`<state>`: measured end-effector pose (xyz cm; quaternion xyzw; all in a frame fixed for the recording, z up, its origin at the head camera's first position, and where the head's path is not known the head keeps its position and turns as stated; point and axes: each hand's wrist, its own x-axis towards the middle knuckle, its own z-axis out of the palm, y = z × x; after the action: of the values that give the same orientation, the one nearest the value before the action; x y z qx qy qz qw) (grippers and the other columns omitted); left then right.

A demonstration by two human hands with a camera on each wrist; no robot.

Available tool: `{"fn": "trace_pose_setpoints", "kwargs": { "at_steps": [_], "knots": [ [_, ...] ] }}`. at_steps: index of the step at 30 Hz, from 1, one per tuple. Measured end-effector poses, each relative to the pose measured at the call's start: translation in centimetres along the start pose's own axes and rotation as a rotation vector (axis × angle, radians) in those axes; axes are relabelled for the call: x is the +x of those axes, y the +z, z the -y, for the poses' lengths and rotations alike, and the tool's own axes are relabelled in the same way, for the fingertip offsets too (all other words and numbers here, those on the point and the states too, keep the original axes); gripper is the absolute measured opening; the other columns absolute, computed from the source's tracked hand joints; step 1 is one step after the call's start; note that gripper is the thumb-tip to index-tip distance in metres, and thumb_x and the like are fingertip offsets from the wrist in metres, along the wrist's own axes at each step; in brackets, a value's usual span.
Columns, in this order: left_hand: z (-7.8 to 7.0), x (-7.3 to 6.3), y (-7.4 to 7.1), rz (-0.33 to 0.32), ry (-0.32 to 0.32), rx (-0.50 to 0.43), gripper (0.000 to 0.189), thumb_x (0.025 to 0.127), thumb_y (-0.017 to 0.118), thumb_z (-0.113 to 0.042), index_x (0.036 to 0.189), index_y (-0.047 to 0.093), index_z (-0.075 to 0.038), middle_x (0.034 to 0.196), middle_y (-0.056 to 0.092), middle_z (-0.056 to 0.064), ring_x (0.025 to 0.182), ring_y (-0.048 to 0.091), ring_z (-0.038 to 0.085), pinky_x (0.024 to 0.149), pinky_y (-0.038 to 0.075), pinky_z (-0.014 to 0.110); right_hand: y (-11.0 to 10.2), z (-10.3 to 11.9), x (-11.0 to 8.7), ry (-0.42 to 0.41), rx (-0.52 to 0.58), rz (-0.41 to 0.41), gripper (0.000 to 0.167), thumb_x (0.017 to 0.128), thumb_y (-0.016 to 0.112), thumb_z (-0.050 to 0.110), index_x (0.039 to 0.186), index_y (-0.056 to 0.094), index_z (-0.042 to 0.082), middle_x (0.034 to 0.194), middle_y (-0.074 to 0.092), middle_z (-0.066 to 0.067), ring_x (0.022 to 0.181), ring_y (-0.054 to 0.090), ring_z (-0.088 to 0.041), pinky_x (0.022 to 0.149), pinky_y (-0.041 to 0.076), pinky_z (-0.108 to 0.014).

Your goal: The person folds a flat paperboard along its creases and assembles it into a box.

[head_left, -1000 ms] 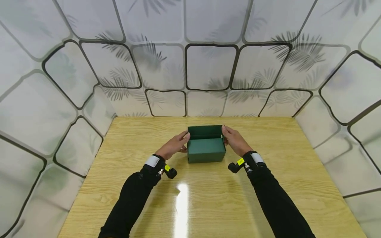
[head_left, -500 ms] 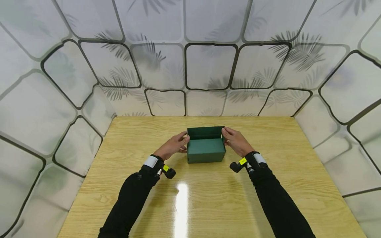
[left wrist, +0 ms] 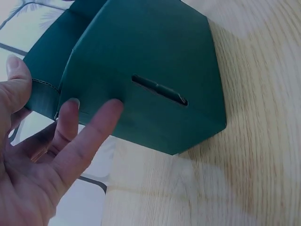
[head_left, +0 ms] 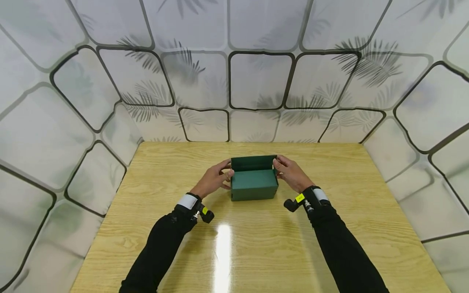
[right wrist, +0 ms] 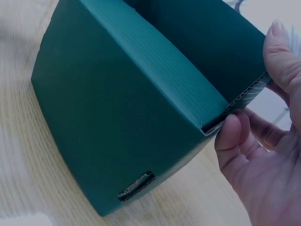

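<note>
A green cardboard box stands on the wooden table, its lid flap raised along the far side. At the flap's left end is my left hand, thumb on the flap's edge and other fingertips against the box's slotted end wall. My right hand pinches the flap's right end between thumb and fingers. In the right wrist view the right thumb lies over the flap's inner face and the curled fingertips sit near the box's corner. The box's interior is hidden.
The light wooden table reaches back to a patterned white curtain that hangs on three sides. Black wrist cameras jut from both cuffs close above the table. A bright light reflection lies on the table in front of the box.
The right hand has shifted very slightly rightward at the flap's end. The left thumb has slid a little lower along the left edge. The box has stayed in place.
</note>
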<state>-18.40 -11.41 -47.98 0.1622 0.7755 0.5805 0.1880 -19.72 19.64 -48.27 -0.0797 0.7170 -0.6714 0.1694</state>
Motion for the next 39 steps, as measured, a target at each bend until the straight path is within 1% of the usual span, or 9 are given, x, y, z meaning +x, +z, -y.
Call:
{"fn": "trace_pose_setpoints", "kwargs": {
  "at_steps": [2,5,8,9,16,22,28,35,39],
  "knots": [
    [-0.1,0.0,-0.1,0.022,0.000,-0.011,0.063,0.108,0.050,-0.021,0.162,0.021,-0.008,0.158,0.034,0.024,0.109,0.060,0.034,0.084,0.059,0.039,0.0,0.0,0.0,0.001,0.006,0.000,0.032,0.109,0.044,0.034,0.112,0.038,0.002,0.097,0.033,-0.007,0.082,0.041,-0.020,0.074,0.042,-0.030],
    [0.0,0.0,-0.4,0.064,-0.005,-0.054,0.063,0.108,0.048,-0.020,0.162,0.018,-0.009,0.159,0.031,0.025,0.107,0.059,0.033,0.086,0.059,0.041,-0.2,0.1,-0.2,0.023,0.002,0.003,0.048,0.109,0.043,0.034,0.140,0.038,-0.002,0.099,0.035,-0.006,0.075,0.042,-0.016,0.070,0.042,-0.031],
    [0.1,0.0,-0.7,0.094,-0.011,-0.092,0.062,0.109,0.047,-0.018,0.162,0.017,-0.010,0.160,0.029,0.026,0.104,0.058,0.031,0.088,0.058,0.044,-0.2,0.3,-0.4,0.055,-0.001,0.003,0.067,0.109,0.043,0.035,0.162,0.014,0.004,0.103,0.038,-0.006,0.072,0.044,-0.013,0.067,0.043,-0.030],
    [0.1,0.0,-0.7,0.098,-0.011,-0.097,0.061,0.109,0.046,-0.018,0.162,0.017,-0.010,0.159,0.029,0.026,0.103,0.058,0.030,0.088,0.058,0.045,-0.2,0.3,-0.5,0.061,0.000,0.005,0.070,0.109,0.043,0.036,0.163,0.009,0.006,0.104,0.039,-0.007,0.071,0.045,-0.013,0.066,0.043,-0.029],
    [0.1,-0.1,-0.5,0.055,0.002,-0.066,0.061,0.108,0.050,-0.017,0.161,0.022,-0.009,0.156,0.037,0.025,0.101,0.060,0.032,0.088,0.057,0.049,-0.1,0.2,-0.3,0.073,-0.007,0.002,0.073,0.108,0.043,0.038,0.163,0.006,0.007,0.117,0.040,-0.008,0.071,0.045,-0.012,0.066,0.043,-0.029],
    [0.6,0.0,0.1,-0.025,0.028,-0.023,0.060,0.105,0.055,-0.017,0.159,0.030,-0.009,0.150,0.045,0.025,0.098,0.063,0.037,0.083,0.060,0.044,0.0,0.1,-0.3,0.080,-0.010,-0.002,0.073,0.108,0.044,0.039,0.163,0.008,0.008,0.114,0.040,-0.008,0.070,0.046,-0.012,0.065,0.043,-0.028],
    [0.9,0.1,0.3,-0.057,0.032,-0.008,0.058,0.105,0.055,-0.020,0.158,0.032,-0.009,0.147,0.049,0.024,0.096,0.064,0.038,0.078,0.061,0.039,-0.1,0.3,-0.2,0.074,-0.015,0.004,0.072,0.108,0.043,0.039,0.163,0.009,0.008,0.114,0.038,-0.008,0.070,0.044,-0.013,0.066,0.042,-0.029],
    [0.4,0.2,0.5,-0.129,0.016,0.030,0.055,0.106,0.054,-0.030,0.155,0.040,-0.009,0.132,0.062,0.020,0.086,0.066,0.028,0.076,0.061,0.040,-0.1,0.4,0.0,0.074,-0.023,0.007,0.066,0.109,0.042,0.036,0.162,0.016,0.006,0.113,0.036,-0.009,0.070,0.043,-0.013,0.064,0.041,-0.029],
    [0.4,0.2,0.4,-0.123,0.015,0.044,0.055,0.106,0.053,-0.031,0.155,0.040,-0.010,0.127,0.064,0.018,0.084,0.066,0.023,0.076,0.061,0.039,-0.1,0.4,0.0,0.084,-0.017,0.000,0.068,0.109,0.042,0.035,0.163,0.011,0.008,0.118,0.037,-0.011,0.070,0.044,-0.013,0.064,0.041,-0.028]
  ]
}}
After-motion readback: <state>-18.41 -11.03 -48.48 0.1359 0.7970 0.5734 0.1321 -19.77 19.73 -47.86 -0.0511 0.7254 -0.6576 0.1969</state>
